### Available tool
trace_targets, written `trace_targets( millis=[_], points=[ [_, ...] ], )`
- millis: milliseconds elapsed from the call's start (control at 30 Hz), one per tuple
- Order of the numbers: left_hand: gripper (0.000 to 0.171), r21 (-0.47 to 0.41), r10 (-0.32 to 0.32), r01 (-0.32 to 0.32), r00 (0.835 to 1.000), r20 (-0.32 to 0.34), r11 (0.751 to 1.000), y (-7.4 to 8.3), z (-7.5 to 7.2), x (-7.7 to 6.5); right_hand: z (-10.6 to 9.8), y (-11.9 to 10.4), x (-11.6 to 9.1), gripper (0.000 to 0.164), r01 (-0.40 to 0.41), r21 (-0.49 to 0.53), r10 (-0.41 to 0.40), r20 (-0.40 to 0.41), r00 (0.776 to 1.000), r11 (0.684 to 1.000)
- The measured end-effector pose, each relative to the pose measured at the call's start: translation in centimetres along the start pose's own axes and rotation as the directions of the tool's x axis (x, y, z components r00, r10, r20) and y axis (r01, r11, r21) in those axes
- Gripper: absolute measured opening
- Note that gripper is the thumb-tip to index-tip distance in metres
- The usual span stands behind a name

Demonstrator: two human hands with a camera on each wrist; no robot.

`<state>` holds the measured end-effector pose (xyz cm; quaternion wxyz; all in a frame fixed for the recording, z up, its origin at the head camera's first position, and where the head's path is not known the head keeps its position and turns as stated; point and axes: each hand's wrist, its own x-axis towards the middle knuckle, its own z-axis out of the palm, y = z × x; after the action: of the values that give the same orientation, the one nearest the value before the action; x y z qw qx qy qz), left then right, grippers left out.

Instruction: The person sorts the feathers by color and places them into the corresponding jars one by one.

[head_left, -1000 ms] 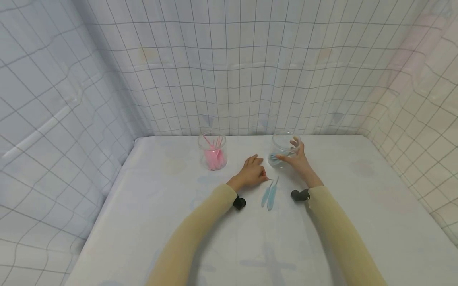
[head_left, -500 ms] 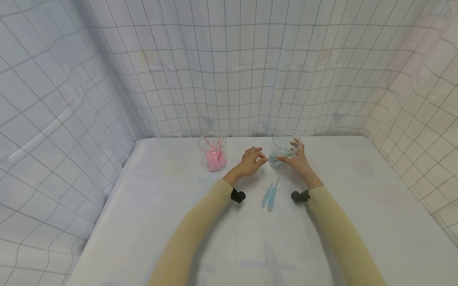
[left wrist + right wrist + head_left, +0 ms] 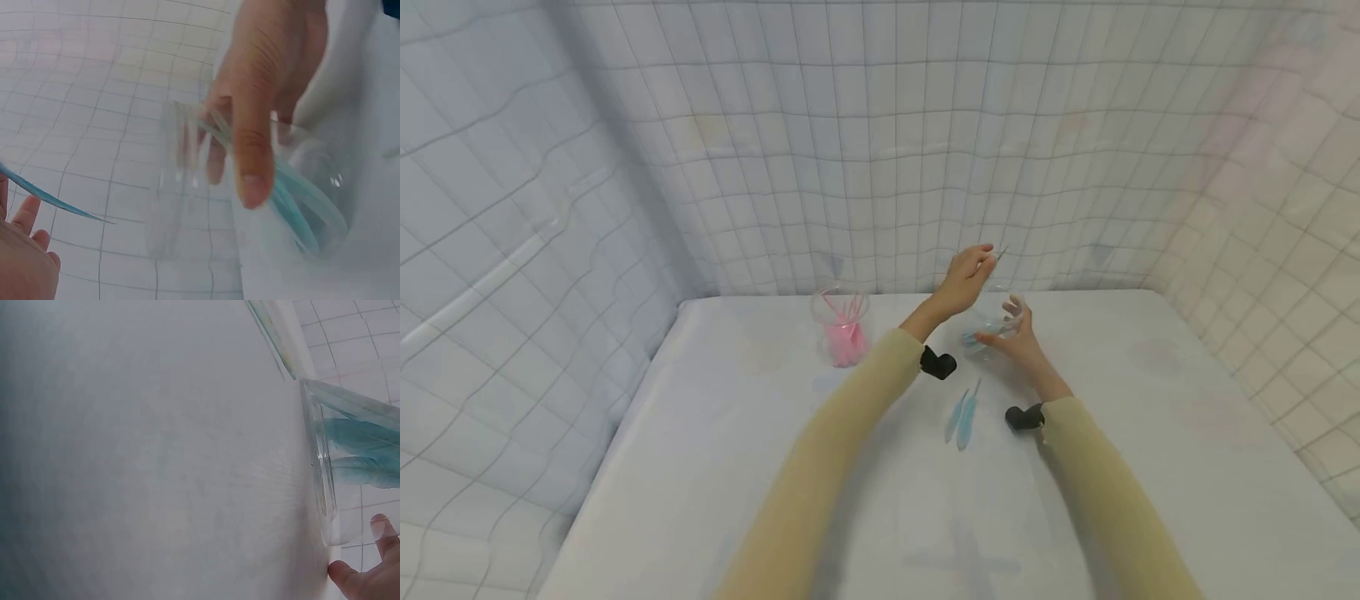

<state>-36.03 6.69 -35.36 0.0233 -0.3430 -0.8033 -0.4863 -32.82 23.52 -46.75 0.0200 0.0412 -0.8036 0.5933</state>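
Note:
My left hand (image 3: 964, 282) is raised above the right-hand clear jar (image 3: 977, 314) and pinches a blue feather (image 3: 59, 203); in the head view only its thin dark end shows past the fingertips. My right hand (image 3: 1021, 336) grips the side of this jar, thumb at the front and fingers behind. Inside the jar lie several blue feathers (image 3: 306, 212). Two more blue feathers, a narrow one (image 3: 955, 417) and a wider one (image 3: 967, 423), lie side by side on the table in front of the jar, quills pointing away from me.
A second clear jar (image 3: 817, 321) stands to the left, holding several pink feathers (image 3: 847, 343). Both jars are near the back edge of the white table (image 3: 715, 467). Behind and at the sides hangs a white checked curtain (image 3: 880, 150).
My left hand has risen from the table beside the two feathers, moving up and right to above the jar with a feather in its fingers. My right hand keeps its hold on the jar.

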Motion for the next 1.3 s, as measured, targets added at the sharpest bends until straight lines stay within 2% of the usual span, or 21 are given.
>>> trace_targets(
  millis=[167, 267, 333, 533, 767, 867, 967, 1100, 1167, 1233, 1300],
  points=[
    [0.037, -0.127, -0.059, 0.049, 0.996, -0.073, 0.991, 0.9, 0.5, 1.6, 0.6, 0.1, -0.2, 0.100, 0.011, 0.008, -0.011, -0.012, 1.000, 1.000],
    [0.040, -0.137, -0.093, 0.077, 0.990, -0.108, 0.988, 0.3, 1.1, 2.0, 1.0, 0.0, -0.3, 0.099, 0.013, 0.017, -0.013, -0.014, 1.000, 1.000],
    [0.039, -0.137, -0.110, 0.092, 0.985, -0.131, 0.986, -0.6, 1.7, 1.9, 1.3, -0.2, -0.4, 0.099, 0.008, 0.021, -0.008, -0.010, 1.000, 1.000],
    [0.029, -0.026, -0.115, 0.112, 0.982, -0.153, 0.993, -3.7, 3.4, 0.2, 1.7, 0.3, -0.5, 0.100, 0.026, 0.024, -0.026, 0.005, 1.000, 0.999],
    [0.020, 0.090, -0.007, 0.026, 0.979, -0.204, 0.996, -5.0, 3.1, -1.3, 1.0, 0.8, 0.1, 0.104, 0.036, -0.016, -0.036, -0.007, 0.999, 0.999],
    [0.020, 0.094, -0.020, 0.042, 0.973, -0.231, 0.995, -5.4, 3.0, -2.2, 0.7, 0.8, 0.1, 0.106, 0.024, -0.017, -0.025, -0.010, 1.000, 1.000],
    [0.022, 0.077, -0.062, 0.086, 0.959, -0.275, 0.993, -5.9, 3.3, -3.3, 0.4, 0.7, 0.1, 0.106, 0.031, -0.005, -0.031, -0.009, 0.999, 0.999],
    [0.023, 0.099, -0.120, 0.170, 0.917, -0.379, 0.981, -6.7, 4.0, -5.2, 0.2, 0.3, 0.0, 0.106, 0.038, 0.002, -0.038, -0.004, 0.999, 0.999],
    [0.023, 0.133, -0.165, 0.239, 0.895, -0.414, 0.962, -7.0, 4.4, -6.3, 0.2, 0.2, -0.1, 0.106, 0.033, 0.001, -0.033, -0.002, 0.999, 0.999],
    [0.024, 0.180, -0.219, 0.310, 0.891, -0.399, 0.934, -7.0, 4.9, -7.5, 0.1, 0.2, 0.0, 0.107, 0.031, -0.003, -0.031, -0.003, 1.000, 1.000],
    [0.025, 0.258, -0.265, 0.364, 0.899, -0.349, 0.895, -7.0, 5.3, -8.4, 0.0, 0.2, 0.0, 0.107, 0.031, -0.002, -0.031, -0.004, 1.000, 1.000]
  ],
)
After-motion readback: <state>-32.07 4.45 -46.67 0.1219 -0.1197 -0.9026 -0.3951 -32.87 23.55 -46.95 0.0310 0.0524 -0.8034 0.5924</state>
